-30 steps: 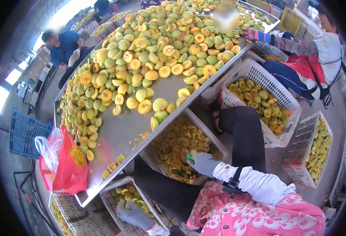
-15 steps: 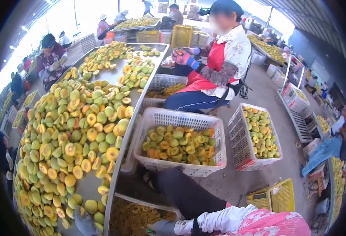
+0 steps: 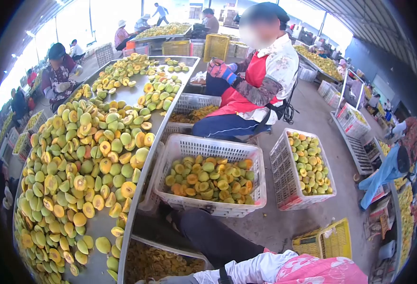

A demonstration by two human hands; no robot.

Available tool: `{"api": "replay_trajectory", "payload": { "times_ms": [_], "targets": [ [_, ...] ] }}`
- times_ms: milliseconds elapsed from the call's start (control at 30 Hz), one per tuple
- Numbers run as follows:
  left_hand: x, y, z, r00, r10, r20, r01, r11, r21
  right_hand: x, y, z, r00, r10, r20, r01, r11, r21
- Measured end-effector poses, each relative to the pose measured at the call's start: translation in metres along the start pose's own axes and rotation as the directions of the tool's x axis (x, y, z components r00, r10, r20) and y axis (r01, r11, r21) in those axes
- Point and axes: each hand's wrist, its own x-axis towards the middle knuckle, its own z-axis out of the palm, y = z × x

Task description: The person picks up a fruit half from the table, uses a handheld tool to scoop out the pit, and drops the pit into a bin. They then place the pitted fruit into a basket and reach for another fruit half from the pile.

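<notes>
Grey-gloved, my right hand (image 3: 174,279) shows only in part at the bottom edge, at the end of a white sleeve. It is over the near crate (image 3: 199,257) of brownish fruit pieces, and its fingers are too cut off to read. My left hand is out of view. Green and orange halved fruit (image 3: 90,156) lies heaped on the long metal table (image 3: 99,229) at the left.
White crates of fruit (image 3: 163,187) (image 3: 284,189) stand right of the table. A yellow crate (image 3: 336,241) lies at lower right. A person in a red apron (image 3: 256,71) sits beyond the crates; another (image 3: 59,75) sits across the table.
My left hand has left the view from the fruit at the table's near end. My right hand has moved left and down, now mostly cut off. The view has shifted slightly.
</notes>
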Motion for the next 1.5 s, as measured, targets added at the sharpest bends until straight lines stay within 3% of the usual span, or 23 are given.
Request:
{"api": "replay_trajectory", "payload": {
  "times_ms": [67, 100, 167, 200, 267, 333, 467, 533, 567, 600, 667, 867, 900, 933, 967, 1033, 1067, 1100, 1133, 1167, 1267, 1400, 1500],
  "targets": [
    [-0.015, -0.012, 0.031, 0.971, -0.028, -0.236, -0.005, 0.99, -0.14, -0.022, -0.009, 0.02, 0.955, -0.294, 0.027, 0.295, 0.946, -0.138],
    [-0.017, -0.011, 0.038, 0.971, -0.028, -0.237, -0.006, 0.99, -0.141, -0.033, -0.014, 0.024, 0.965, -0.262, -0.022, 0.261, 0.965, -0.035],
    [-0.017, -0.005, 0.049, 0.86, -0.275, -0.43, 0.181, 0.952, -0.248, -0.031, -0.01, 0.027, 0.951, -0.289, -0.109, 0.273, 0.951, -0.143],
    [-0.019, -0.012, 0.05, 0.86, -0.275, -0.43, 0.18, 0.952, -0.248, -0.031, -0.007, 0.028, 0.927, -0.322, -0.192, 0.273, 0.931, -0.242],
    [-0.03, -0.04, 0.047, 0.909, -0.354, -0.221, 0.13, 0.745, -0.655, -0.033, -0.004, 0.03, 0.888, -0.408, -0.211, 0.332, 0.887, -0.321],
    [-0.041, -0.061, 0.037, 0.936, -0.324, -0.134, 0.16, 0.734, -0.66, -0.036, -0.001, 0.032, 0.794, -0.566, -0.224, 0.419, 0.775, -0.472],
    [-0.048, -0.047, 0.025, 0.92, -0.201, -0.336, 0.032, 0.894, -0.446, -0.048, -0.001, 0.028, 0.824, -0.542, -0.169, 0.407, 0.772, -0.489],
    [-0.048, -0.05, 0.017, 0.954, -0.144, -0.265, -0.044, 0.802, -0.595, -0.058, -0.002, 0.026, 0.853, -0.509, -0.114, 0.325, 0.69, -0.647],
    [-0.046, -0.056, 0.006, 0.89, -0.433, -0.143, 0.042, 0.39, -0.92, -0.064, -0.005, 0.029, 0.908, -0.401, -0.123, 0.257, 0.765, -0.591],
    [-0.05, -0.062, 0.008, 0.89, -0.431, -0.146, 0.038, 0.389, -0.92, -0.069, -0.005, 0.033, 0.908, -0.401, -0.121, 0.258, 0.762, -0.594],
    [-0.055, -0.079, 0.019, 0.973, 0.046, -0.228, -0.168, 0.816, -0.554, -0.079, -0.006, 0.038, 0.91, -0.397, -0.116, 0.206, 0.678, -0.706],
    [-0.063, -0.098, 0.033, 0.945, -0.207, -0.255, -0.07, 0.634, -0.77, -0.09, -0.01, 0.045, 0.886, -0.463, -0.002, 0.329, 0.634, -0.7],
    [-0.06, -0.095, 0.029, 0.968, -0.204, -0.146, 0.018, 0.638, -0.77, -0.1, -0.016, 0.042, 0.932, -0.36, 0.03, 0.279, 0.663, -0.695],
    [-0.059, -0.081, 0.047, 0.924, -0.015, -0.383, -0.203, 0.829, -0.522, -0.082, 0.006, 0.031, 0.878, -0.476, 0.042, 0.341, 0.562, -0.754],
    [-0.055, -0.075, 0.05, 0.913, -0.017, -0.407, -0.2, 0.851, -0.486, -0.083, 0.007, 0.032, 0.898, -0.439, -0.023, 0.257, 0.567, -0.782],
    [-0.062, -0.079, 0.044, 0.91, 0.04, -0.413, -0.113, 0.982, -0.153, -0.072, 0.021, 0.022, 0.808, -0.585, 0.071, 0.361, 0.396, -0.844],
    [-0.055, -0.063, 0.048, 0.916, -0.121, -0.381, -0.121, 0.825, -0.552, -0.083, 0.009, 0.031, 0.884, -0.464, -0.065, 0.23, 0.551, -0.803],
    [-0.051, -0.048, 0.048, 0.928, -0.141, -0.345, -0.119, 0.766, -0.632, -0.089, -0.001, 0.036, 0.903, -0.42, -0.091, 0.201, 0.6, -0.774],
    [-0.058, -0.06, 0.047, 0.932, -0.049, -0.36, -0.128, 0.883, -0.451, -0.092, -0.003, 0.04, 0.921, -0.372, -0.121, 0.164, 0.648, -0.744],
    [-0.054, -0.058, 0.047, 0.921, -0.177, -0.346, -0.062, 0.813, -0.58, -0.087, 0.006, 0.036, 0.909, -0.409, -0.085, 0.201, 0.607, -0.768],
    [-0.047, -0.053, 0.044, 0.798, -0.57, -0.198, 0.036, 0.372, -0.927, -0.084, 0.005, 0.041, 0.907, -0.42, -0.035, 0.225, 0.552, -0.803],
    [-0.05, -0.042, 0.044, 0.823, -0.549, -0.143, 0.073, 0.352, -0.933, -0.081, 0.005, 0.043, 0.905, -0.424, -0.04, 0.175, 0.457, -0.872],
    [-0.049, -0.035, 0.05, 0.81, -0.543, -0.222, 0.04, 0.43, -0.902, -0.075, 0.011, 0.041, 0.93, -0.367, -0.011, 0.176, 0.473, -0.863]
  ]
}}
